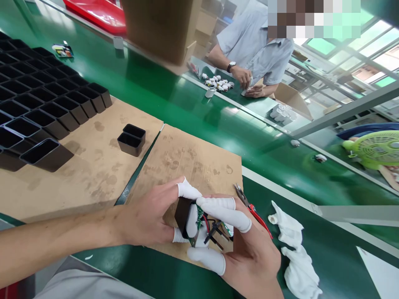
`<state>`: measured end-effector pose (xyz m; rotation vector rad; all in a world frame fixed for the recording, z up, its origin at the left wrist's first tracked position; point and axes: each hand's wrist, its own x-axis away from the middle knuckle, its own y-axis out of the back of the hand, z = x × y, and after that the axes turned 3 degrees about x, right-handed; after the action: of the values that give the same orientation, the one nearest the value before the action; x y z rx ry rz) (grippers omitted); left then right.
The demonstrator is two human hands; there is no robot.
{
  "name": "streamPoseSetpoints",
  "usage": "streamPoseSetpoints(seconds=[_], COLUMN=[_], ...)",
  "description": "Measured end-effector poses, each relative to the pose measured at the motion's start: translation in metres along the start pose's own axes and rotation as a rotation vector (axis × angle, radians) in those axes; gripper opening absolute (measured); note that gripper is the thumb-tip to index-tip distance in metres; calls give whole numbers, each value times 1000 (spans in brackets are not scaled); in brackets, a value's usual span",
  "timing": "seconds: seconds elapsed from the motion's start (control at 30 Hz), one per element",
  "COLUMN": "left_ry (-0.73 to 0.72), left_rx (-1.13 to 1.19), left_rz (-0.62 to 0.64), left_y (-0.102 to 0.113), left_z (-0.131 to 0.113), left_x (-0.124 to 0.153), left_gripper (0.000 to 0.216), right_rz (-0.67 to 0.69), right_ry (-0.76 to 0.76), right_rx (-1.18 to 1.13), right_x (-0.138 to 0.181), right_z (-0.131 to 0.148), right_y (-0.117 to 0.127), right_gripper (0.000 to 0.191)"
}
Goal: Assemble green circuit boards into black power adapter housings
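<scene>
My left hand (146, 216), with white finger cots on the thumb and a finger, is closed around a small black plastic case (181, 215) tilted on its side. White-cotted fingers of my right hand (252, 245) grip a green circuit board (199, 216) at the case's open mouth. Red and black wires and black prongs (215, 232) stick out between those fingers. How deep the board sits in the case is hidden. Just beyond my right hand lie red-handled pliers (254, 211).
Cardboard (187, 162) covers the bench, bearing two black cases (132, 139) and rows of more black cases (46, 112). White cloths (293, 236) lie at right. Past the green conveyor belt (174, 99), a co-worker (255, 54) handles small parts. A green fan (377, 149) stands far right.
</scene>
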<state>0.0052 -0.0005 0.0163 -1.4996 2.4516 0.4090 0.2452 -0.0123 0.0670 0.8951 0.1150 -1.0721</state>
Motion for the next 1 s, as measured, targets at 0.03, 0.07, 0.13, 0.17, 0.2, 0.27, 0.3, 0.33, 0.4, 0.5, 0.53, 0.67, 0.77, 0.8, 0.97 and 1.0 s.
streamPoseSetpoints(seconds=[0.03, 0.07, 0.13, 0.17, 0.2, 0.27, 0.3, 0.33, 0.4, 0.5, 0.53, 0.67, 0.77, 0.8, 0.97, 1.0], left_ry=[7, 10, 16, 18, 17, 16, 18, 22, 37, 48, 55, 58, 14, 2, -12, -8], left_rx=[1, 2, 4, 8, 12, 22, 22, 17, -2, -16, -19, -27, 8, 14, 19, 15], left_rz=[1, -1, -9, -14, -19, -25, -28, -32, -36, -27, -24, -33, -14, -15, -27, -20], left_y=[0, -1, -1, -1, -1, -1, -1, -1, -1, -1, -2, -2, -3, -4, -6, -6], left_z=[0, 0, 1, 1, 1, 2, 3, 3, 4, 5, 5, 4, 5, 6, 14, 15], left_x=[0, -1, -1, -1, -1, -1, 0, 0, 1, 1, 1, 0, -1, -1, 0, 1], left_gripper=[34, 34, 35, 36, 36, 37, 37, 37, 36, 33, 32, 33, 38, 39, 45, 46], right_rz=[2, 4, 10, 12, 16, 24, 29, 34, 44, 54, 54, 11, -44, -54, -44, -37], right_ry=[-3, -9, -19, -24, -30, -41, -48, -55, -68, -73, -68, -60, -47, -44, -70, -71], right_rx=[4, 6, 10, 11, 15, 24, 26, 26, 24, 52, 64, 32, 30, 41, 46, 40], right_x=[0, -1, -1, -1, -1, -1, -2, -2, -4, -6, -6, -5, -3, -3, -5, -5], right_z=[0, 0, 0, 0, 0, 1, 1, 1, 2, 2, 1, 0, -1, -1, 3, 3], right_y=[0, -1, -2, -2, -3, -4, -5, -5, -5, -5, -6, -9, -11, -11, -12, -12], right_gripper=[70, 69, 69, 69, 69, 67, 65, 64, 62, 60, 60, 61, 53, 51, 59, 61])
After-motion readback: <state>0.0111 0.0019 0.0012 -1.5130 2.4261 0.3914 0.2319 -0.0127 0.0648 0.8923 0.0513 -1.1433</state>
